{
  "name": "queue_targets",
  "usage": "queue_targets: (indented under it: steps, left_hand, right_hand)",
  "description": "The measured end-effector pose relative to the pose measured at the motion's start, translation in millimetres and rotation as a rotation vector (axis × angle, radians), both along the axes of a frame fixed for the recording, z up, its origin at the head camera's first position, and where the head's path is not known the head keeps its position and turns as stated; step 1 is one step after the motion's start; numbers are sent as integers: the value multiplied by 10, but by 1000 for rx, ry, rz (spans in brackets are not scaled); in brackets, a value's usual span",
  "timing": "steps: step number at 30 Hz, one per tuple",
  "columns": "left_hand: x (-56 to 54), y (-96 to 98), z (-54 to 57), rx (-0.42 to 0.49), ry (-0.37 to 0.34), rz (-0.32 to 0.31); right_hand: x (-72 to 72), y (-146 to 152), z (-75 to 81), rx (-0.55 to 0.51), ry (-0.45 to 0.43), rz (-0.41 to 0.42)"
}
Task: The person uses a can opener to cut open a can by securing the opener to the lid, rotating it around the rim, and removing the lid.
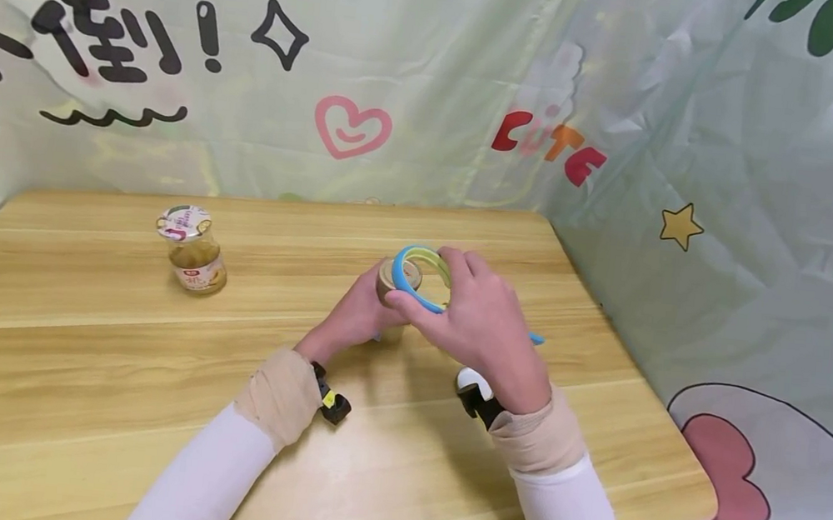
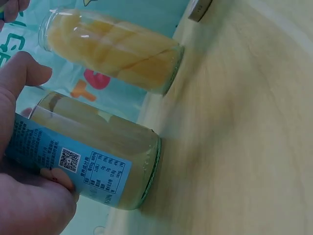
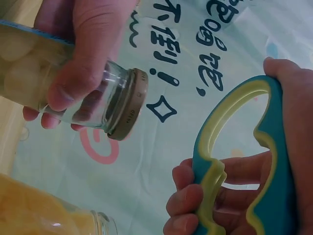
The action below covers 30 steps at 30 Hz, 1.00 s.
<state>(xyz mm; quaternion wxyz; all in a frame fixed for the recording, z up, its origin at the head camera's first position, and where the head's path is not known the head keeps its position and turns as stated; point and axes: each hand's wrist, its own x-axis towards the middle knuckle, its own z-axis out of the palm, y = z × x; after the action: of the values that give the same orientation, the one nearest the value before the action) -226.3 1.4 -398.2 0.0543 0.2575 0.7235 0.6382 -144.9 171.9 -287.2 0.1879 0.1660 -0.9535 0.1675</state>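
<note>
My left hand (image 1: 362, 309) grips a glass jar (image 2: 137, 166) with a blue label, standing upright on the table. Its gold metal lid (image 3: 131, 105) is on, and pale contents fill the glass. In my right hand (image 1: 482, 317) is a blue and yellow jar opener (image 3: 286, 166), fingers curled round its handles. The opener's loop overlaps the lid in the head view, while the right wrist view shows it apart from the jar. Close by stands a lidless jar of yellow fruit (image 2: 117, 51), hidden behind my right hand in the head view.
Towards the back left of the wooden table (image 1: 72, 394) stands another fruit jar (image 1: 195, 251) with a printed lid. A round white piece (image 1: 475, 380) lies beside my right wrist. Printed fabric (image 1: 436, 61) hangs behind the table and along its right side.
</note>
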Motion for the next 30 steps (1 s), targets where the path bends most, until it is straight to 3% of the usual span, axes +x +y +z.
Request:
queue_targets:
  steps: [15, 22, 30]
  left_hand:
    - [80, -8, -28, -32, 139, -13]
    - [136, -11, -11, -33, 143, -12]
    - [198, -8, -44, 83, 99, -57]
  right_hand:
    - [-19, -157, -167, 165, 38, -96]
    - [-25, -198, -208, 205, 74, -128]
    - [-33, -234, -252, 219, 86, -124]
